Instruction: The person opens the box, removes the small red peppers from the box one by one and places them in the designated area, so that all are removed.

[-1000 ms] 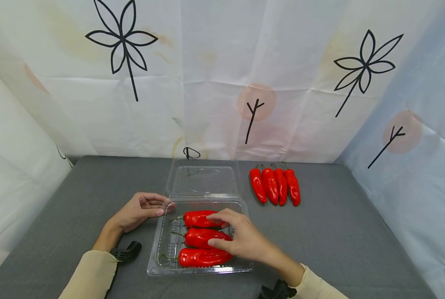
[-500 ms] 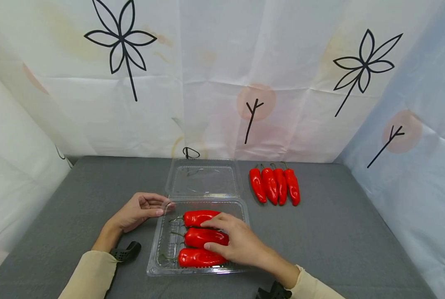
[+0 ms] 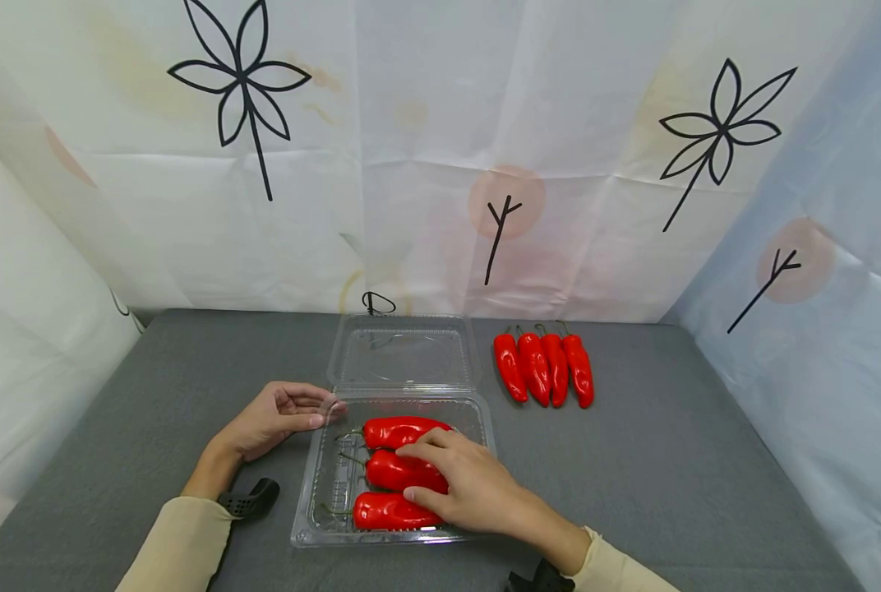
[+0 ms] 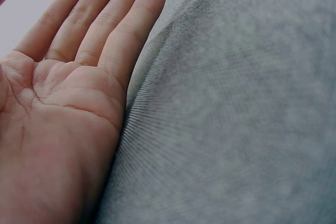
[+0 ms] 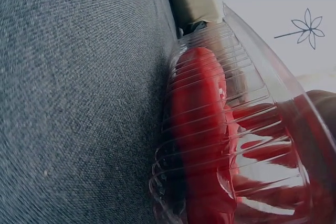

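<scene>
In the head view three red chili peppers lie in a clear plastic clamshell container (image 3: 307, 501). They are a far pepper (image 3: 389, 431), a middle pepper (image 3: 392, 471) and a near pepper (image 3: 392, 511), stems to the left. My right hand (image 3: 477, 485) reaches in from the right, its fingers and thumb bent around the middle pepper; its palm hides the right ends. At the container's far left corner, my left hand (image 3: 281, 418) touches the rim. Its fingers stretch out nearly straight in the left wrist view. Through the clear wall, the right wrist view shows a red pepper (image 5: 197, 93).
The container's lid (image 3: 407, 349) lies folded back behind its base. Several more red chili peppers (image 3: 544, 370) lie side by side at the back right of the grey tabletop (image 3: 670, 460). White printed cloth (image 3: 426, 164) hangs behind and at both sides.
My right hand has moved a little left and toward me, its fingers going from the far pepper to around the middle one. The left hand has stayed still.
</scene>
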{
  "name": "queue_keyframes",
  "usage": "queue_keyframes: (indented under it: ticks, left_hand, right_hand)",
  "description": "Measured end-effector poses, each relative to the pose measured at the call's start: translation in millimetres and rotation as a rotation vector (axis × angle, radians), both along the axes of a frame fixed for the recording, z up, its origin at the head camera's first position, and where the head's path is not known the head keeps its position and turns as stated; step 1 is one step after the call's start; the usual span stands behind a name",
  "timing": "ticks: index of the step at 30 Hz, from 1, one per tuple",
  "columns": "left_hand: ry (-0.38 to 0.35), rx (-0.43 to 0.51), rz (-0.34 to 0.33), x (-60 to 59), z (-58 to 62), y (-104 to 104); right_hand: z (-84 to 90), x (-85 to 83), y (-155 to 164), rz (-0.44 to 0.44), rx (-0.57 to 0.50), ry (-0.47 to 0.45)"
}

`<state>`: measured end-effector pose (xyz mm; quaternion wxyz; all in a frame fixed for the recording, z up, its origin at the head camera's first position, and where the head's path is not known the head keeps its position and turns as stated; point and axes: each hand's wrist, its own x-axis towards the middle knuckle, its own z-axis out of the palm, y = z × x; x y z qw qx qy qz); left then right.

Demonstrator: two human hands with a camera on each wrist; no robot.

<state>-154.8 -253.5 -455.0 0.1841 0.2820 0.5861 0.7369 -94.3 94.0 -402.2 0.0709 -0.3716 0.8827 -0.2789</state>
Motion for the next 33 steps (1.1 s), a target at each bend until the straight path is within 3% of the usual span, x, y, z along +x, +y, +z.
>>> queue_keyframes:
  ticks: [13,33]
  left_hand:
    - [-0.009,-0.002,0.004,1.2,1.0,0.4]
    - [-0.013,-0.005,0.01,1.3,1.5,0.6]
  right_hand:
    - [-1.2,-1.1,-0.4,0.007,0.034,-0.015]
    - [-1.0,-0.9,-2.0,-0.008,0.082,0.044]
